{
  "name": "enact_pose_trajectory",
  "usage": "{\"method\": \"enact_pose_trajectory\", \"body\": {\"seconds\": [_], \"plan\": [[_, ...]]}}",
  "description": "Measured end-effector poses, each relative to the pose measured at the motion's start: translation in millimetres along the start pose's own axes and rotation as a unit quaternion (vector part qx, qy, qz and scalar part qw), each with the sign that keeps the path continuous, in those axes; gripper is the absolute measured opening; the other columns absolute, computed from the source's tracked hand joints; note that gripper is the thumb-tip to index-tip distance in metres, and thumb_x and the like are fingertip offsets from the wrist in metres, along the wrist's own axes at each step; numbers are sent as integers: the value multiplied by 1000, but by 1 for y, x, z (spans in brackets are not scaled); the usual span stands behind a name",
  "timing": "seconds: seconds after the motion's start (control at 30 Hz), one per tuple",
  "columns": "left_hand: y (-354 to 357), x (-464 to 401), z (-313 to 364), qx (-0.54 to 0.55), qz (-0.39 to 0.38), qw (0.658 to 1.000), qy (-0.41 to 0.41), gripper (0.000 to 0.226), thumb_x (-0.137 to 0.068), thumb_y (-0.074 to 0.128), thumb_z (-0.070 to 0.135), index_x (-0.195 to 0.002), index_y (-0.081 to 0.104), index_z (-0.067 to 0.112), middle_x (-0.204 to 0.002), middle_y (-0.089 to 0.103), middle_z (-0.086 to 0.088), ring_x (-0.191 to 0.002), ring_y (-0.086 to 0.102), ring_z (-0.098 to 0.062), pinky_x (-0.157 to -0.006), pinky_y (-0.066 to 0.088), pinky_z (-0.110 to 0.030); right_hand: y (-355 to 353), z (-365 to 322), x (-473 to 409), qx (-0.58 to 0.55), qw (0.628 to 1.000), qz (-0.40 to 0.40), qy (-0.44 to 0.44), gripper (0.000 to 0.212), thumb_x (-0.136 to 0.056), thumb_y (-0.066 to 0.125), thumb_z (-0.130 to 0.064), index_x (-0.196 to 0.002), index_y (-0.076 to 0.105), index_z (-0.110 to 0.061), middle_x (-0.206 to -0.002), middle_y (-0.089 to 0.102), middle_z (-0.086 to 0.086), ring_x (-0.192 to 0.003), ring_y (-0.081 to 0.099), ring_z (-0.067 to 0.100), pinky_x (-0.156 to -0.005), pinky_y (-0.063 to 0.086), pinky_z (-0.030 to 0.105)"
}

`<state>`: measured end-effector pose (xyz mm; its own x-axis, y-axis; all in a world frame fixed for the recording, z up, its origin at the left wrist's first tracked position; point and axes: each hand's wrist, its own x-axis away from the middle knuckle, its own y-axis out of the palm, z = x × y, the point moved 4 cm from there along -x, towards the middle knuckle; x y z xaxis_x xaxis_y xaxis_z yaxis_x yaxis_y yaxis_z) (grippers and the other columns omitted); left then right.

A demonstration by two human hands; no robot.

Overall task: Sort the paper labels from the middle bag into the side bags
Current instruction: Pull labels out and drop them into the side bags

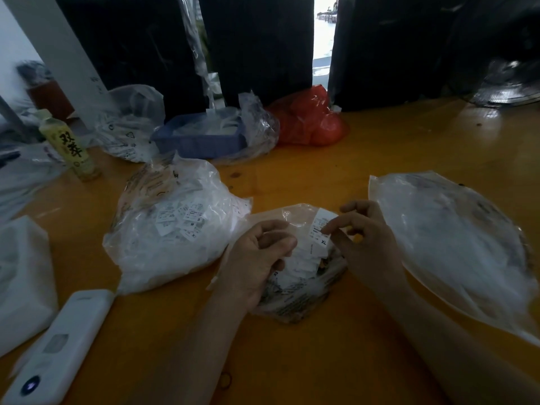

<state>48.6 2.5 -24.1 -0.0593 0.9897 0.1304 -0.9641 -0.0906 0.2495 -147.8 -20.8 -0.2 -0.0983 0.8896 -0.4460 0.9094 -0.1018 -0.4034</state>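
Observation:
The small middle bag (295,299) of clear plastic lies on the orange table, holding several white paper labels. My right hand (362,241) pinches a white label marked XL (320,229) just above the bag's mouth. My left hand (260,255) hovers over the bag's left side with fingers curled; whether it holds a label is hidden. A fuller clear bag of labels (169,229) lies to the left. A large flat clear bag (455,244) lies to the right.
A white remote-like device (61,349) and a white foam block (20,282) sit at the near left. Behind are a green drink bottle (70,147), a blue tray in plastic (201,135), another clear bag (128,121) and a red bag (309,118). A fan (508,86) stands far right.

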Motion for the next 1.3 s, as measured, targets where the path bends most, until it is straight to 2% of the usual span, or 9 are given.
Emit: {"method": "enact_pose_trajectory", "body": {"seconds": [0.1,0.27,0.4,0.53,0.63,0.87,1.03,1.17,1.3], "plan": [[0,-1,-2,13,7,1000,-4,24,-86,80,2,-90,77,25,-89,75,3,-79,70,-9,-63,56,-23,0,0,1,-24,1000,-14,-2,40,-94,66,-4,-89,66,-44,-95,67,-22,-84,64,5,-66,50,15],[2,0,-1,4,-13,1000,5,29,-89,77,0,-78,79,27,-85,75,-3,-80,75,-15,-69,59,-24,4,-3,1,-46,998,-42,-4,15,-98,61,-33,-110,69,-35,-99,71,-22,-95,68,-4,-73,54,14],[4,4,1,-214,-35,972,89,17,-88,83,18,-93,78,34,-95,78,8,-89,75,-8,-77,61,-23,13,-7,3,70,991,-108,-24,56,-82,50,-79,-121,64,-42,-107,62,-23,-98,58,-12,-73,48,9],[7,7,-1,-268,-38,956,109,19,-88,84,25,-101,71,28,-93,76,13,-86,72,-3,-74,60,-22,18,-6,3,119,985,-109,-55,27,-85,67,-52,-107,72,-37,-93,60,-28,-90,59,-5,-75,49,16],[4,6,0,-266,3,959,96,22,-84,88,29,-97,70,31,-89,74,17,-82,69,1,-69,54,-13,15,-5,2,99,989,-93,-53,5,-90,72,-29,-93,71,-32,-85,62,-26,-85,61,-6,-67,47,7],[1,4,0,-182,31,982,47,35,-84,87,15,-111,71,31,-94,79,9,-85,73,-3,-64,54,-15,18,-5,7,70,992,-96,-34,13,-92,70,-24,-88,62,-32,-82,61,-23,-85,60,-6,-70,45,5],[5,5,-1,-106,6,994,2,14,-91,79,16,-97,82,28,-96,79,2,-89,75,-10,-62,54,-19,19,-5,6,78,994,-76,-30,10,-93,69,-30,-84,66,-29,-76,62,-19,-77,60,0,-64,48,12],[6,4,-2,-55,12,998,-17,8,-92,77,19,-97,82,16,-93,81,-6,-86,76,-8,-57,52,-15,19,-6,6,77,993,-83,-37,7,-94,67,-32,-90,69,-27,-79,61,-24,-81,59,-5,-65,45,7],[4,1,-5,90,38,994,-58,23,-84,77,7,-106,74,3,-101,80,-17,-91,80,-23,-62,58,-15,13,-4,4,65,997,-47,-11,10,-97,64,-28,-104,70,-27,-85,61,-25,-86,60,-6,-70,46,6]]}}
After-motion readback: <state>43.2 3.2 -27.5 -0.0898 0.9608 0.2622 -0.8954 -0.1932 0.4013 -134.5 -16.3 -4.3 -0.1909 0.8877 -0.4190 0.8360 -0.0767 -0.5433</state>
